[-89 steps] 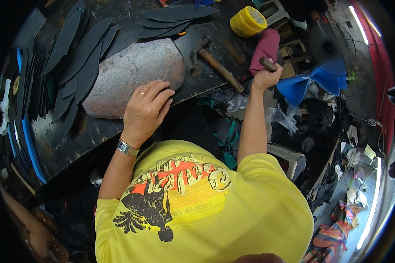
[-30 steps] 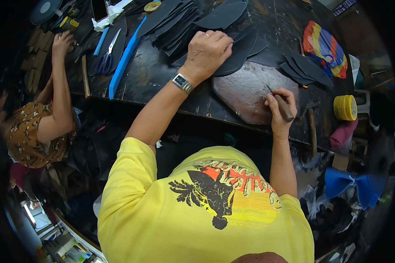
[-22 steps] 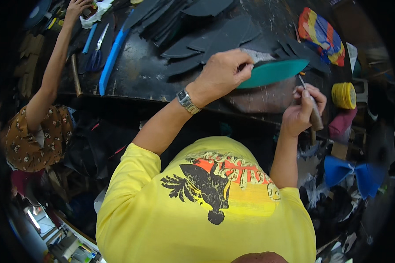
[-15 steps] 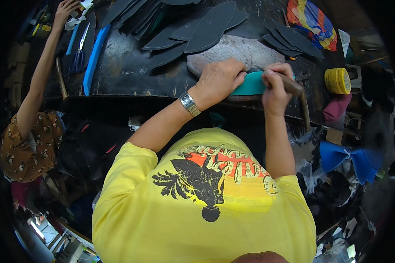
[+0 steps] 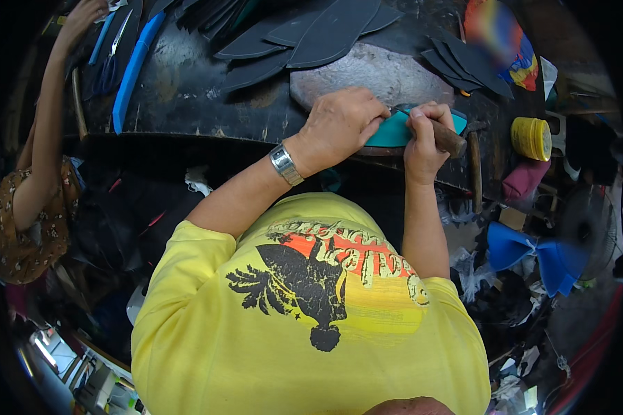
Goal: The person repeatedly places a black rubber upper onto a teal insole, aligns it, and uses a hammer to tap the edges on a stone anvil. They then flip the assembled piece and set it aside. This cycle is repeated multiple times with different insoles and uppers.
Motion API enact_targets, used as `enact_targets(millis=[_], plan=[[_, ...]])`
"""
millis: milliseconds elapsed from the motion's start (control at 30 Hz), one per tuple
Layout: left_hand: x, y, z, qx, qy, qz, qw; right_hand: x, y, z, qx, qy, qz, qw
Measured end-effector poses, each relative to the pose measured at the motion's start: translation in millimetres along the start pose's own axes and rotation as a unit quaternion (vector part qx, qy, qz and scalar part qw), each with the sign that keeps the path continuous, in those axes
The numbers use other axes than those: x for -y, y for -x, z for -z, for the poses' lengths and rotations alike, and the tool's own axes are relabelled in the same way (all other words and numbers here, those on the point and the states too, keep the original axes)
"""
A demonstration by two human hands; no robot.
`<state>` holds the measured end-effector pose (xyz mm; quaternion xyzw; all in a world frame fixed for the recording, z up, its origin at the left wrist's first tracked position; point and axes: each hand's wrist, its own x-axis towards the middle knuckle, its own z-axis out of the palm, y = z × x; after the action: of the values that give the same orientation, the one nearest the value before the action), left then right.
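Head view: left hand (image 5: 342, 126) pinches a teal piece (image 5: 390, 133) as the right hand (image 5: 425, 149), at three o'clock, grips a wooden-handled tool (image 5: 451, 141) whose slip might nick the left.

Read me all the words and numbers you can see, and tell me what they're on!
Yellow shirt: large printed lettering on the back; I won't copy the words out.
Silver watch: anything on its face is too small to read.
Yellow tub: any print is too small to read.
Teal piece in the left hand and wooden-handled tool in the right hand: no letters I can see.
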<state>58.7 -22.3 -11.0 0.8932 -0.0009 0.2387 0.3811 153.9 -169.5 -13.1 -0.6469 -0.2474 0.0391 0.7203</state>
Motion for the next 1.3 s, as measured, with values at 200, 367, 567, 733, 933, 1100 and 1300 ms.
enact_targets(millis=[200,367,567,733,933,1100,1300], plan=[[1,3,-2,-0.032,-0.006,-0.037,0.999,2,0,1,0.017,0.045,0.014,0.999],[2,4,-3,-0.035,0.000,-0.035,0.999,5,0,-1,0.034,0.085,0.016,0.996],[4,4,-4,-0.041,0.009,-0.031,0.999,6,-2,-1,0.059,0.106,0.034,0.992],[-2,7,2,-0.033,0.000,-0.002,0.999,8,1,-1,0.075,0.163,0.044,0.983],[-7,18,13,-0.017,0.007,0.041,0.999,6,5,0,0.057,0.142,0.045,0.987],[-6,19,11,-0.032,-0.003,0.016,0.999,4,5,2,0.044,0.056,0.017,0.997],[-4,20,9,-0.039,-0.001,0.008,0.999,8,6,1,0.085,0.146,0.059,0.984]])
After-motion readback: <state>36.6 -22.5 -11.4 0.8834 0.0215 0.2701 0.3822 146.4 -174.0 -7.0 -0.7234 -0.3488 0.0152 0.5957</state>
